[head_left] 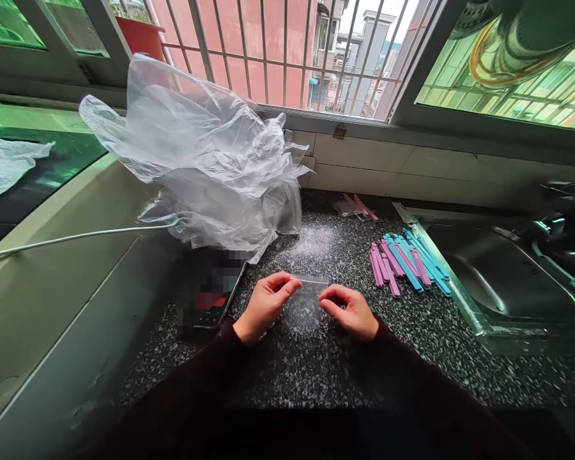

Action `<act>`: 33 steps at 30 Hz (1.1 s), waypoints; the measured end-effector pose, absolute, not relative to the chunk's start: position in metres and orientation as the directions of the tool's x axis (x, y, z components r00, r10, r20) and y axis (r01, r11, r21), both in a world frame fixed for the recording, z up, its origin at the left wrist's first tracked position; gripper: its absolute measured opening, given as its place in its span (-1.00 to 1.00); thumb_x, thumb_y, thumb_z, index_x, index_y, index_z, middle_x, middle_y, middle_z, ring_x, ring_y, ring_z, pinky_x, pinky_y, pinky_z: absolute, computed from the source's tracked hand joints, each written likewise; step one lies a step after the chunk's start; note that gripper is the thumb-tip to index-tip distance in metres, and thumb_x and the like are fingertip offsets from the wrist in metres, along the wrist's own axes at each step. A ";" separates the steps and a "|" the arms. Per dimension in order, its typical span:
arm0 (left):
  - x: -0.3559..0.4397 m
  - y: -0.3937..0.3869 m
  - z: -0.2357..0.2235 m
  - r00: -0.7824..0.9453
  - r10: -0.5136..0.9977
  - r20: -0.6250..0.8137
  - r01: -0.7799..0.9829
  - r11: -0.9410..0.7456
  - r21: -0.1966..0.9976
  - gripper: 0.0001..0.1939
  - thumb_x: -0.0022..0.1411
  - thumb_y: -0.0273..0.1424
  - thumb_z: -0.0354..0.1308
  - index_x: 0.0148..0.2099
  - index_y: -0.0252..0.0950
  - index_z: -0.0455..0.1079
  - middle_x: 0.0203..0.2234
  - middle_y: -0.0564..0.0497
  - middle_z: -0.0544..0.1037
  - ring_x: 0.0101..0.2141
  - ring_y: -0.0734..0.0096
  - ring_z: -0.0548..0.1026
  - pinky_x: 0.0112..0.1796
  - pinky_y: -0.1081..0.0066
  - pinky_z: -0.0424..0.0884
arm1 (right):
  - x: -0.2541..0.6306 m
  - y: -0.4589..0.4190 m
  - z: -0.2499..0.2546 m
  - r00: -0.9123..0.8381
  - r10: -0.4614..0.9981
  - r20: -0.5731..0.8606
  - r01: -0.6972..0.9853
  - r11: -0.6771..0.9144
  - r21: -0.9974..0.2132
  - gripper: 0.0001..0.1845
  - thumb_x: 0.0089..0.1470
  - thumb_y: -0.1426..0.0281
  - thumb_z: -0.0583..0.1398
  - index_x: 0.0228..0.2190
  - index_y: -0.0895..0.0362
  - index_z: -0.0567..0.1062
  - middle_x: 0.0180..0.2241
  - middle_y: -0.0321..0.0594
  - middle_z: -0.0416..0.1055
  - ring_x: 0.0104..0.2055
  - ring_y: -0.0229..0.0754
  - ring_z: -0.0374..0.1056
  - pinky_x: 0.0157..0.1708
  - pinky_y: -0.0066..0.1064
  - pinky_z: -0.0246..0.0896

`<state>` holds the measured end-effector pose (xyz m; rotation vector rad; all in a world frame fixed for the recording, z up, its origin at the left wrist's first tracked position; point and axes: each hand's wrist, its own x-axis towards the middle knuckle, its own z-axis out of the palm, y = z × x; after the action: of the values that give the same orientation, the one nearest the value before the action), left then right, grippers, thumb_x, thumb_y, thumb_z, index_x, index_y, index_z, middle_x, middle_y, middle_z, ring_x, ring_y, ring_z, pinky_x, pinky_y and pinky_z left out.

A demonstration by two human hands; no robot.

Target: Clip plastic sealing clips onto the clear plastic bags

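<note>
A small clear zip bag [307, 300] hangs between my two hands above the speckled countertop [297, 377]. My left hand [267, 301] pinches its upper left corner, thumb against forefinger. At the bag's right edge is my right hand [349, 312], fingers curled and closed on that side. The bag looks flat, and the counter shows through it. Pink and blue plastic strips [407, 262], which look like bag sealing clips, lie in a loose pile to the right of my right hand. Behind them rests a clear packet with pink strips [357, 207].
A large crumpled clear plastic bag [220, 160] fills the back left, with a white cable [76, 241] running towards it. A tablet or phone [215, 300] lies left of my left hand. On the right is a steel sink [498, 275]. A barred window [287, 57] stands behind.
</note>
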<state>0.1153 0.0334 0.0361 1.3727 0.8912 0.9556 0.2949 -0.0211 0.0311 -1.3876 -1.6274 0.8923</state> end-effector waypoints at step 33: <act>0.116 0.036 0.029 0.469 0.881 0.071 0.169 -0.168 0.971 -0.78 0.08 -0.29 0.07 -0.38 -0.36 0.41 -0.49 -0.01 0.50 -0.42 0.41 0.39 -0.36 0.45 0.30 | 0.311 -0.013 0.032 0.077 0.951 0.298 0.610 0.191 -0.769 -0.80 -0.01 0.29 0.12 -0.51 0.15 0.45 -0.55 -0.24 0.40 -0.51 -0.27 0.28 -0.49 -0.47 0.17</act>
<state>0.1159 0.0364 0.0286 1.6381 0.9225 0.8240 0.3112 -0.0134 0.0318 -1.5108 -1.6254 0.5103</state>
